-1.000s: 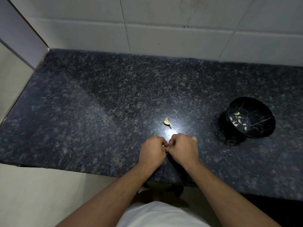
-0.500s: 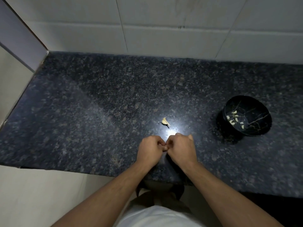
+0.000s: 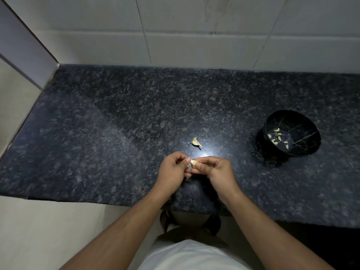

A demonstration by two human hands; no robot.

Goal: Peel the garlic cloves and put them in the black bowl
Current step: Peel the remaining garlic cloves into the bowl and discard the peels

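Observation:
A pale garlic clove [image 3: 194, 163] is pinched in the fingertips of my right hand [image 3: 216, 170], just above the dark granite counter [image 3: 116, 143]. My left hand [image 3: 173, 170] is beside it, its thumb and fingers pinching a thin strip of skin at the clove's left end. A small heap of garlic skin or a clove piece [image 3: 195, 142] lies on the counter just beyond my hands. The black bowl [image 3: 303, 151] with gold veining stands to the right and holds several peeled cloves [image 3: 277, 137].
White wall tiles [image 3: 194, 36] rise behind the counter, and a side wall [image 3: 23, 55] closes its left end. The counter's front edge [image 3: 97, 201] runs below my wrists, with pale floor [image 3: 48, 230] beneath.
My hands were pressed knuckle to knuckle and hid the clove. They have drawn slightly apart and turned, so the clove and a strip of skin show between them.

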